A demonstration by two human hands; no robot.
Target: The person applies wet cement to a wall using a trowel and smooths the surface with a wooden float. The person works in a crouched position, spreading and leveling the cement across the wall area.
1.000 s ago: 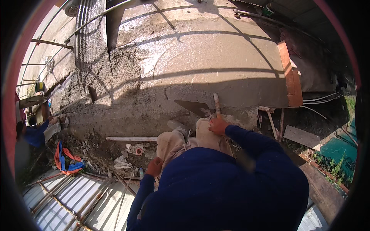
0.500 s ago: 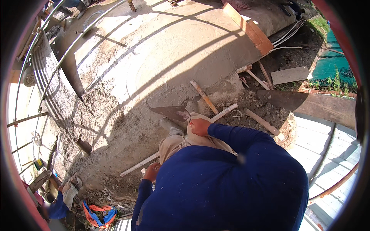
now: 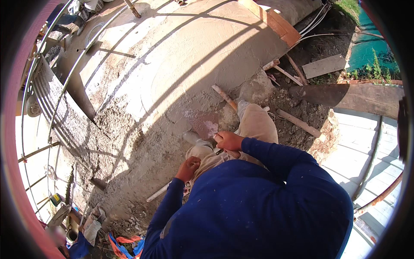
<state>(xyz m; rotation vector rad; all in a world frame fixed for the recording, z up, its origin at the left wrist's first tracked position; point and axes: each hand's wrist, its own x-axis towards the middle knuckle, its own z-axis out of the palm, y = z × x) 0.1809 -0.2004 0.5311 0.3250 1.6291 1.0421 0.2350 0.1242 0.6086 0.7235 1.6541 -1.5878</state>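
My right hand [image 3: 230, 141] is wrapped round the handle of a trowel [image 3: 202, 122]. Its wide flat blade, smeared with wet mortar, sits low over the grey mortar surface [image 3: 155, 142] between my feet. My left hand [image 3: 188, 168] is curled into a loose fist beside my left knee, with nothing visible in it. Both arms wear dark blue sleeves. My legs, in beige trousers [image 3: 258, 125], are bent, and my boots rest on or beside the mortar.
A wooden stake [image 3: 224, 96] lies ahead of my right leg. Farther right are a wooden board [image 3: 364, 98], a loose stick [image 3: 301, 124] and rubble. Orange-brown boards [image 3: 282, 28] edge the slab. Curved metal bars [image 3: 71, 71] and a corrugated sheet [image 3: 62, 99] stand left. Another person [image 3: 79, 246] shows at lower left.
The trowel has turned, so more of its blade's face shows. My left hand has come forward and right. My right leg now shows farther forward, and the view has shifted slightly.
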